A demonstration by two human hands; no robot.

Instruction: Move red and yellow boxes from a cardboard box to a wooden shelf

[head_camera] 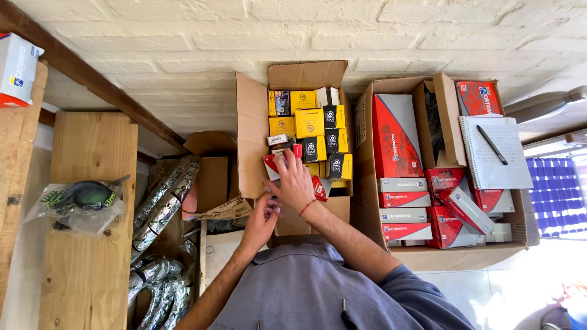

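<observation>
**Both hands in the middle carton, among the small boxes**

Looking straight down from the head camera — the right hand is stretched out into the open cardboard carton in the centre, fingers spread and lying flat over the red and white small boxes at the carton's near-left corner. Whether it actually pinches one of them, I cannot tell; the palm hides the contact. A red thread sits around that wrist.

The left hand is just near of it, at the carton's near-left edge, fingers curled loosely and touching the right hand's thumb side. What it holds, if anything, is hidden.

Further into the carton, yellow and black small boxes are packed in rows, filling it to the far wall.

To the right stands a second carton, touching the first — a tall red and grey box upright in its left half, flatter red and grey boxes stacked nearer. A spiral notebook with a pen on it lies across its right side.

To the left, foil-wrapped tubes lean in a bundle, and a plastic bag of dark parts rests on a wooden plank.
</observation>
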